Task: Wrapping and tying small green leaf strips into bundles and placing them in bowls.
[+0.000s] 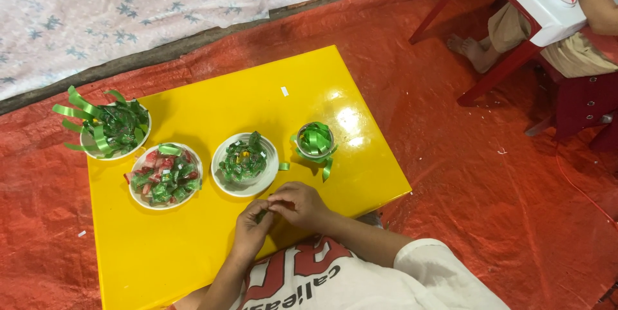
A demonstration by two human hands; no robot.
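At the near edge of the glossy yellow rectangular bench [193, 245], the person's left hand [252, 225] and right hand [297, 203] meet, fingertips pressed together over a small green and red piece [270, 209]. The fingers are pinched narrow on it, and they cover most of the piece, so its shape cannot be made out. The white printed shirt [347, 281] is cut off by the bottom of the picture, and the left forearm runs out of view there too.

To the left of the hands the bench lies bare down to its near corner, which the lower border clips. To the right, the bench edge falls close beside the right wrist.

Just beyond the hands stands a white round bowl of small folded green pieces [245, 163], with a loose green scrap [284, 166] beside its rim. Left of it sits a white bowl of red and green wrapped pieces [165, 175]. Right of it, near the right edge, a small round cup wound with green ribbon [315, 140] trails a strip toward the edge. At the far left corner a white bowl of long green ribbon strips [108, 129] overhangs the bench's side.

The far half of the bench is open. Around it spreads the orange-red plastic sheet [489, 194]. At top right a red and white plastic stool-table [534, 7] and another person's bare feet [468, 47] are partly cut off.
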